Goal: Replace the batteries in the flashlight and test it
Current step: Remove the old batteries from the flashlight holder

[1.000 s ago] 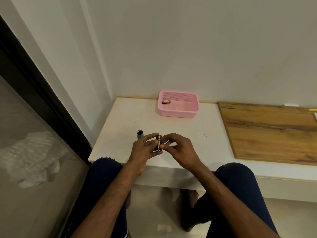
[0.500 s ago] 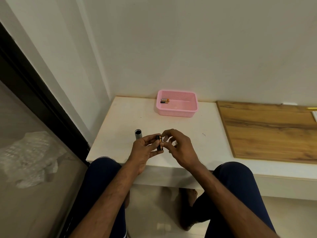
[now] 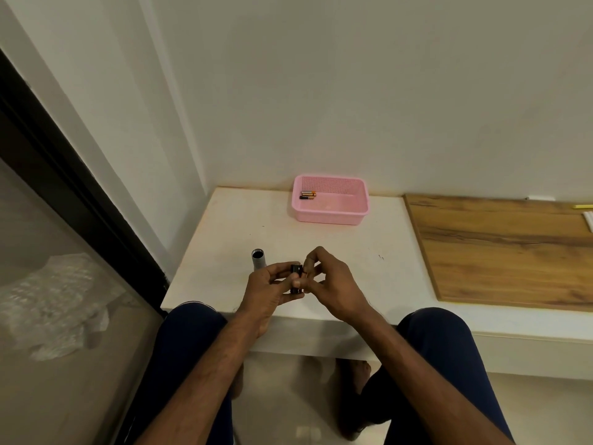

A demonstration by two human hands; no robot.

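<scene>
My left hand [image 3: 269, 289] grips a small black battery holder [image 3: 296, 280] upright above the near edge of the white table [image 3: 224, 239]. The fingertips of my right hand [image 3: 330, 284] pinch the holder's right side near its top; whether they hold a battery is hidden. The grey flashlight tube [image 3: 257, 260] stands open-ended on the table just behind my left hand. Two batteries [image 3: 308, 195] lie in the back left corner of a pink basket [image 3: 330, 216] at the back of the table.
A wooden board [image 3: 500, 245] covers the ledge to the right, with a yellow object and a white object at its far right edge. A dark door frame and glass run along the left. My knees are under the table's front edge.
The holder has been turned in my fingers: the copper-coloured battery side seen earlier no longer shows and the holder looks black. Both hands stay in the same spot.
</scene>
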